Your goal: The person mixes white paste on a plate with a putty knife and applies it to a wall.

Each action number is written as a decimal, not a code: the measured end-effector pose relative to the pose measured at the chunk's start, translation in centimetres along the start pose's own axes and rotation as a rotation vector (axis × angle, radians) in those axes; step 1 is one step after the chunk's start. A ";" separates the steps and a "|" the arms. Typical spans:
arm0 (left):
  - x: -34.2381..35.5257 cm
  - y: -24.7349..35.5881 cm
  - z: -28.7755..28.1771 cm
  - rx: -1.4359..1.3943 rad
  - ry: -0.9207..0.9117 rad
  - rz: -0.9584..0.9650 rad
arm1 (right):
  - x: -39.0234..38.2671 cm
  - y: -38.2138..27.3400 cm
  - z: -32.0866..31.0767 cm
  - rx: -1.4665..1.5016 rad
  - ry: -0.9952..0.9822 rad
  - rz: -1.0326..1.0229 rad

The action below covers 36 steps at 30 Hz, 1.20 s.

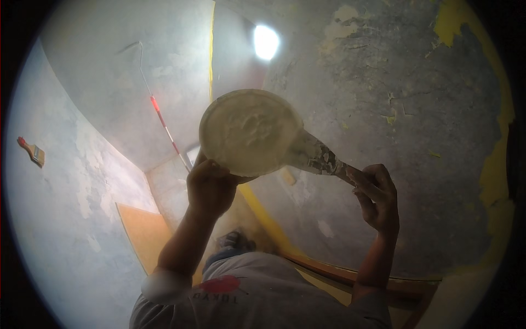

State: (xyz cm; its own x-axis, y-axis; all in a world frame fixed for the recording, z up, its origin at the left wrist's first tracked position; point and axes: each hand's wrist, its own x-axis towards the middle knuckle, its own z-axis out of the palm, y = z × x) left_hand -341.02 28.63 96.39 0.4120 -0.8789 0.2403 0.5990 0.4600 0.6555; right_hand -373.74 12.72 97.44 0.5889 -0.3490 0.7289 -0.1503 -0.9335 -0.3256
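Note:
A round tub (249,129) of pale, lumpy paste is raised in front of me. My left hand (212,189) is closed around its lower left edge. In my right hand (379,197) is the handle of a putty knife (323,159), pinched between thumb and fingers. Dried, flaking paste coats the knife near its handle. Its wide blade meets the tub's right rim; I cannot tell whether the tip dips into the paste.
A paint roller (156,107) on a red-and-white pole leans at the far left wall. A red-tipped paintbrush (33,152) shows against the left wall, above a tan board (143,233). Patchy grey wall (383,109) with yellow paint remnants rises on the right. A bright light (266,43) glows ahead.

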 end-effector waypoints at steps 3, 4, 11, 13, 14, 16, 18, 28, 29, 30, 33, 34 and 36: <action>-0.2 0.2 -0.6 0.011 0.014 -0.011 | -0.1 0.0 0.0 -0.007 -0.015 -0.020; -0.2 0.3 -0.7 0.006 0.027 -0.018 | -0.3 0.0 -0.1 -0.005 -0.026 -0.016; 0.1 0.6 -1.3 0.093 0.004 -0.038 | -1.7 -0.1 0.0 0.020 -0.023 0.008; 0.3 0.9 -1.3 0.096 -0.006 -0.034 | -2.0 0.0 0.0 0.010 -0.012 0.017; 0.4 1.0 -1.5 0.106 -0.012 -0.050 | -2.2 0.0 0.0 0.010 -0.012 0.017; 0.7 1.2 -1.4 0.115 -0.018 -0.067 | -2.8 0.3 0.3 0.054 0.014 0.059; 0.9 1.4 -0.8 0.131 -0.007 -0.072 | -3.1 0.8 0.4 0.030 0.020 0.045; 1.8 1.7 -0.6 0.247 -0.003 -0.074 | -1.0 -0.1 1.6 0.082 0.081 -0.007; 1.7 1.5 -0.7 0.223 -0.003 -0.073 | -0.5 -0.5 2.2 0.052 0.071 -0.038; 1.7 1.5 -0.7 0.199 -0.003 -0.071 | -0.5 -0.6 2.6 0.055 0.071 -0.039; 1.7 1.5 -0.5 0.176 -0.003 -0.070 | -1.3 -0.2 3.8 0.031 0.067 0.005; 1.7 1.6 -0.6 0.156 -0.002 -0.068 | -1.7 -0.1 4.0 0.045 0.072 0.025; 1.8 2.0 -1.0 0.155 -0.008 -0.078 | -2.2 0.1 4.2 0.060 0.078 0.044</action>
State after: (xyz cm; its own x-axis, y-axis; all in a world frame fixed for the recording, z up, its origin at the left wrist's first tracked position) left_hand -338.39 28.11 97.45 0.3630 -0.9123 0.1894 0.5153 0.3659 0.7749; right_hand -371.73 13.75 93.26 0.5190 -0.3967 0.7572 -0.1256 -0.9115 -0.3915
